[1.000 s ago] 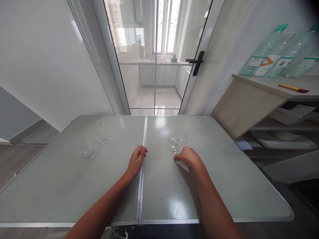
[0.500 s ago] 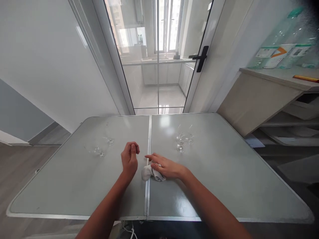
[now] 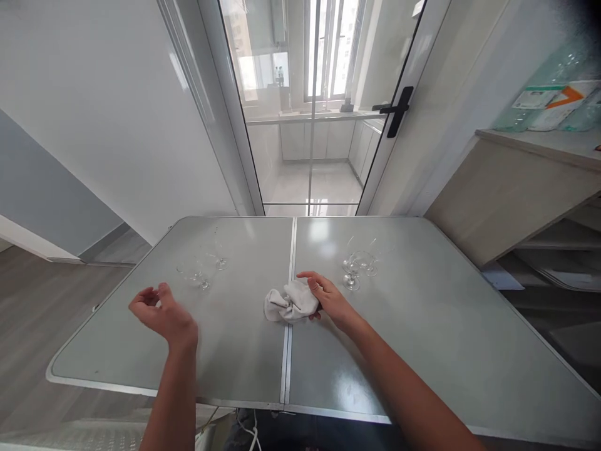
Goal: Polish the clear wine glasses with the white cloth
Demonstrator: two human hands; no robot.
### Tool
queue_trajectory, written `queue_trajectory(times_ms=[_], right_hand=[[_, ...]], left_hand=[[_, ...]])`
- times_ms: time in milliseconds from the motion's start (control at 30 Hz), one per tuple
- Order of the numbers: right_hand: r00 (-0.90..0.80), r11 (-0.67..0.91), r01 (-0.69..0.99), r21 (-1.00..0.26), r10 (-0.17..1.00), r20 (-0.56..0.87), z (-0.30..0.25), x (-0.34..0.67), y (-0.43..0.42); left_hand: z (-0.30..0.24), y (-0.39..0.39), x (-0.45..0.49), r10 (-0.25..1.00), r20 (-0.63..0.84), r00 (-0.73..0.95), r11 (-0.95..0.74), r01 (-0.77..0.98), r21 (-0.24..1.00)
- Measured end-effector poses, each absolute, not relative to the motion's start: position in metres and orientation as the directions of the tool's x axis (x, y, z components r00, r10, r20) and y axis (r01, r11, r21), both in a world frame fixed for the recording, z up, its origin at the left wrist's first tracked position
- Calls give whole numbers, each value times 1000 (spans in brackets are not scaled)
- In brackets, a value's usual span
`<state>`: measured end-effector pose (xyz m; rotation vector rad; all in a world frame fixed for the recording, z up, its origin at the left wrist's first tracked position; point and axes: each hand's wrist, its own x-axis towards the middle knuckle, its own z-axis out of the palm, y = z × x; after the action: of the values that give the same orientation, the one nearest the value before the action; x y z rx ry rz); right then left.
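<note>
- Currently, the right hand (image 3: 323, 299) pinches a crumpled white cloth (image 3: 292, 302) between thumb and fingers (it's over the table's (image 3: 399, 357) middle seam (image 3: 286, 363)).
- Left hand (image 3: 164, 313): above the table, fingers loosely curled.
- Clear glasses (image 3: 351, 281): farther back, either side of the seam.

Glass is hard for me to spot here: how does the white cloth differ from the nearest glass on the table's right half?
The cloth is white and opaque; the glass is clear and see-through.
The cloth is bunched and creased; the glass has a stem and round foot.
The cloth is in the right hand; the glass stands with no hand touching it.
</note>
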<state>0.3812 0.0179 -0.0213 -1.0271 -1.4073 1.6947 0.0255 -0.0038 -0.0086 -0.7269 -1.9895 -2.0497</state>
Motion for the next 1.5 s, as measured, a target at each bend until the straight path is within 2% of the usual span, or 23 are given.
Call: queue_trajectory(times_ms=[100,167,233,333,567,700,833,900,967,1033,1067,1133,1200,1267,1333,1433,1500], right_hand=[[-458,-123,-46,-991,885,-89,-23,380,17],[-440,-33,46,-998,896,-50,-25,381,18],[-411,44,166,-985,911,-29,-29,383,21],[-385,106,285,-953,923,-12,-32,383,25],[-411,286,340,-896,902,132,-31,384,22],[-377,255,311,-916,917,127,-30,384,20],[-399,263,355,-897,910,109,-29,386,22],[-424,336,370,-866,891,164,-28,388,23],[-400,370,361,-856,891,217,-27,390,24],[-270,317,386,-866,937,222,-28,391,25],[-177,273,410,-871,960,217,-28,392,26],[7,199,449,-871,974,226,-29,395,27],[128,162,445,-881,962,241,-29,397,28],[241,132,367,-921,943,231,-27,398,29],[324,139,206,-969,925,201,-24,398,28],[287,226,14,-974,932,220,-19,394,22],[105,304,48,-951,946,308,-18,391,15]], left_hand=[[-31,-1,14,379,382,-843,36,426,904],[-41,3,11,484,319,-815,106,416,903],[-47,8,8,536,270,-800,144,402,904],[-52,15,4,557,289,-778,142,433,890],[-55,20,10,577,366,-730,48,478,877],[-50,17,17,573,329,-751,12,409,913],[-32,10,35,544,431,-720,-53,484,874],[-20,9,53,598,481,-641,-102,535,839],[-11,13,78,718,482,-503,-169,546,820],[-6,21,104,837,470,-280,-263,547,795],[-6,26,116,856,483,-186,-310,563,766],[-11,33,136,852,523,-37,-400,598,694],[-22,35,149,824,565,44,-467,617,633],[-34,31,156,807,583,94,-506,619,600],[-45,24,159,798,580,164,-538,628,563],[-54,15,160,762,585,278,-599,645,474],[-56,14,161,735,608,301,-627,643,440]])
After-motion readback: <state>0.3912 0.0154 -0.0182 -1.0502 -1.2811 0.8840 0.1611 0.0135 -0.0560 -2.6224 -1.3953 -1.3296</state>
